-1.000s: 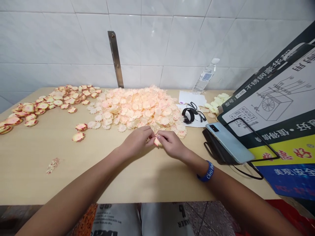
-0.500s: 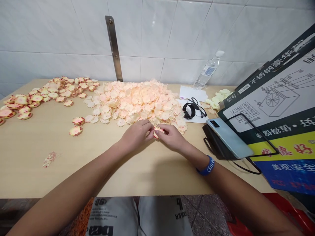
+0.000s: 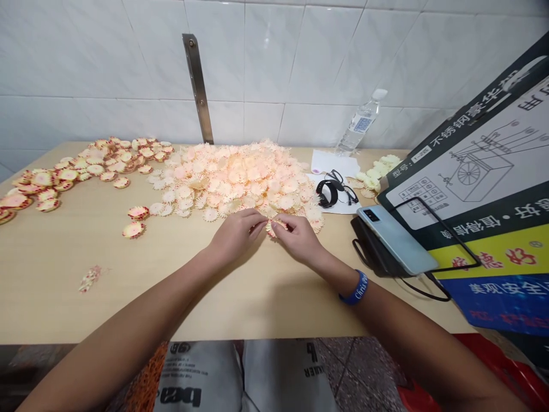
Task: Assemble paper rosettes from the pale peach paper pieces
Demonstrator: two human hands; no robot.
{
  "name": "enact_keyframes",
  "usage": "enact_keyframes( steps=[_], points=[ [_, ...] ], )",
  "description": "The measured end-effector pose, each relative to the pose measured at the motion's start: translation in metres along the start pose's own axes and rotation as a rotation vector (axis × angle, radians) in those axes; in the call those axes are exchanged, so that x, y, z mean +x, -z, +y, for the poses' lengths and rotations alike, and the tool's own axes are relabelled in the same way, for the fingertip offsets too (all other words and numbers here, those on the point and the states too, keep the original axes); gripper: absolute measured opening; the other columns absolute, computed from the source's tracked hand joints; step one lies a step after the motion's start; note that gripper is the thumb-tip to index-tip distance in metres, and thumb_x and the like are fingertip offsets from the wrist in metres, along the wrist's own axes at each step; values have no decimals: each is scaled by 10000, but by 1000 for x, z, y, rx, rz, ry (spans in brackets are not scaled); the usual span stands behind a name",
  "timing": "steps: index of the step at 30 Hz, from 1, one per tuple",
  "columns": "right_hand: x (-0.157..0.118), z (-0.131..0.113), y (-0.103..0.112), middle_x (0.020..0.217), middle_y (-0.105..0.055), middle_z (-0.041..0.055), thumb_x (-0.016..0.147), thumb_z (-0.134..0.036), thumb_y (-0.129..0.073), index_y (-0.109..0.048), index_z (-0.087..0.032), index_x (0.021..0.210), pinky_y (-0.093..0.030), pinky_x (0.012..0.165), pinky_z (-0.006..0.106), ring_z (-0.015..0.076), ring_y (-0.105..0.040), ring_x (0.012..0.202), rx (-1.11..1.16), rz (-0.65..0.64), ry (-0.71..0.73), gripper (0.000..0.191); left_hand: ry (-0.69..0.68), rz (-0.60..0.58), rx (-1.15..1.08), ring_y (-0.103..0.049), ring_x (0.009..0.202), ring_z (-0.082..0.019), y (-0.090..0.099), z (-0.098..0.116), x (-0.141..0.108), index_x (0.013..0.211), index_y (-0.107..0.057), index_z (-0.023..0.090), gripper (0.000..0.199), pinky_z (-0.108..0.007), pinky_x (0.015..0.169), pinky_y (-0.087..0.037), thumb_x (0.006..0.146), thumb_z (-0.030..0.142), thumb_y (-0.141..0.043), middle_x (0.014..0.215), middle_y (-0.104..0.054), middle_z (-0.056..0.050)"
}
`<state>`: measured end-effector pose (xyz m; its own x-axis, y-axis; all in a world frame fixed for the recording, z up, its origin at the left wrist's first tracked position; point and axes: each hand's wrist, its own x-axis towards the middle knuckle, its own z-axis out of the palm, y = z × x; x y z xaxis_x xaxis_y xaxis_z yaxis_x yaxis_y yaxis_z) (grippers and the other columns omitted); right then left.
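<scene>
Between my hands, at the front edge of a large heap of pale pink flower pieces (image 3: 240,174), is a small cream flower piece with red edging (image 3: 271,229). My right hand (image 3: 298,236) is closed on this piece, thumb over its face. My left hand (image 3: 240,233) is at the piece's left side, fingertips pinched together; what lies between them is too small to make out. Two red-edged flower pieces (image 3: 133,230) lie apart to the left. More of them form a long pile (image 3: 96,160) at the back left.
A small scrap bundle (image 3: 90,278) lies at the left front. To the right are a bottle (image 3: 359,126), black glasses (image 3: 343,186), a phone (image 3: 397,240) on a black case with a cable, pale yellow pieces (image 3: 381,171) and a printed box (image 3: 476,171).
The left fingertips have shifted slightly up and away from the flower piece's left edge. The right hand stays on it. The camera view has moved a little.
</scene>
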<state>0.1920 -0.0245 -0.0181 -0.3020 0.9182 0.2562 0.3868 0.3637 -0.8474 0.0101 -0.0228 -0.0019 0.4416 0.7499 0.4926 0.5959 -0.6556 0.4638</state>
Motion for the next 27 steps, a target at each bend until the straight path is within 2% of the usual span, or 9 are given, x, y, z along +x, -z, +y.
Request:
enact_keyframes(
  steps=[7,14,16,20,23,27],
  points=[
    [1,0,2,592,-518,-17,856,-259,-490,-543,-177,642,-299,541,248,119,-443,575,-51,-9,-36,234,-42,-59,6,-670,798,-170,2,4,0,902,-731,150,243,-284,721,-534,910,157,-489,919,-722,-95],
    [3,1,5,606,-564,-10,838,-255,-487,-550,-177,638,-334,550,244,125,-490,589,30,-88,-35,223,79,-105,0,-645,763,-163,0,13,-1,822,-724,158,249,-290,707,-519,887,165,-483,895,-712,-86],
    [3,1,5,602,-560,-10,829,-247,-484,-550,-176,628,-333,557,245,124,-486,591,35,-98,-26,223,174,-106,-87,-645,766,-163,0,12,0,829,-717,160,212,-281,699,-520,864,184,-510,863,-716,-69],
    [3,-1,7,585,-549,-9,818,-255,-487,-543,-174,614,-332,560,253,121,-476,582,28,-88,-16,226,357,-105,-412,-650,772,-156,-1,10,4,864,-693,141,176,-273,719,-533,830,256,-564,827,-712,-47],
    [2,-2,8,580,-550,-6,823,-270,-496,-545,-172,614,-332,553,256,122,-478,579,23,-79,-8,236,413,-130,-577,-642,762,-154,0,10,6,853,-664,120,204,-272,692,-538,812,313,-608,833,-691,-56],
    [0,-3,7,601,-575,-1,841,-279,-517,-570,-170,644,-362,556,258,121,-496,582,45,-98,-12,231,447,-158,-646,-616,692,-133,2,9,7,788,-624,122,232,-248,626,-522,817,353,-624,763,-651,-42]
  ],
)
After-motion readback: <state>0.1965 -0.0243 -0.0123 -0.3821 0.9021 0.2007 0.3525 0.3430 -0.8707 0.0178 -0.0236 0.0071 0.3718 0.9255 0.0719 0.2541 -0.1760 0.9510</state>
